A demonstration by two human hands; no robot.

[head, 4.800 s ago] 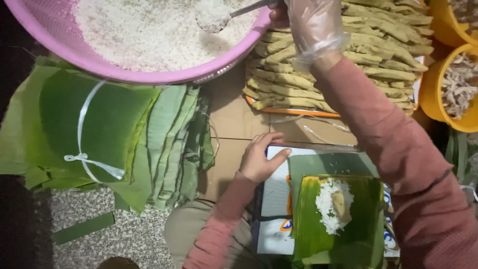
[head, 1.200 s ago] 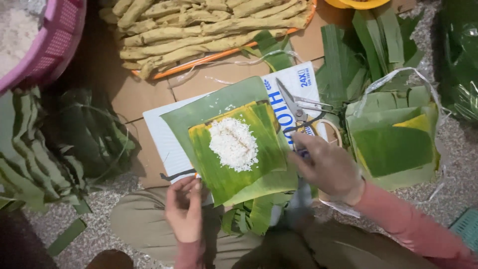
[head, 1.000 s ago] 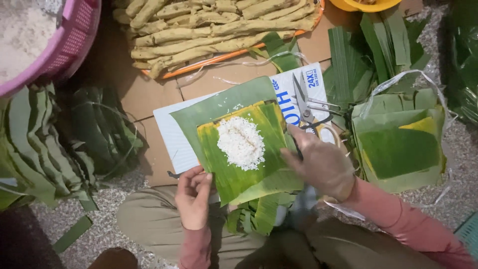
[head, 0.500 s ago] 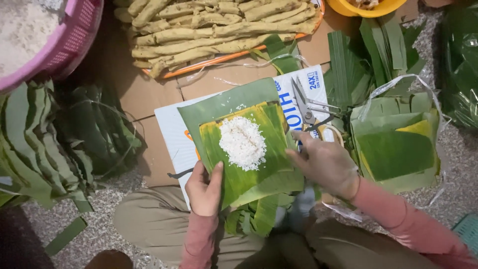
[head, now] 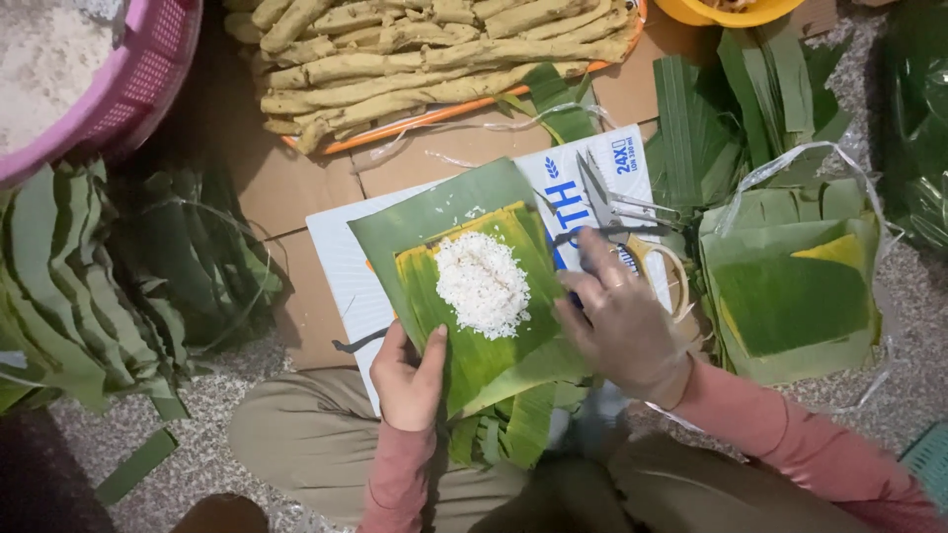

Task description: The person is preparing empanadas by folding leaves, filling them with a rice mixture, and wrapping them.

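A mound of white rice [head: 483, 284] lies on layered green banana leaves [head: 449, 222] spread over a flat cardboard sheet [head: 341, 262] on my lap. My left hand [head: 408, 375] presses the leaves' near left edge, thumb on top. Wearing a clear plastic glove, my right hand [head: 622, 321] rests on the leaves' right edge, fingers spread beside the rice. Scissors [head: 632, 232] with yellow handles lie just beyond that hand.
An orange tray [head: 434, 116] of yellow filling sticks sits at the top. A pink basket [head: 138, 84] of raw rice is at top left. Tied stacks of cut leaves lie left [head: 109, 286] and right [head: 790, 286]. Leaf strips [head: 721, 118] lie at upper right.
My view swung from the rice basket down to the lap board. Both hands moved in onto the leaf edges, the left sliding up onto the near edge.
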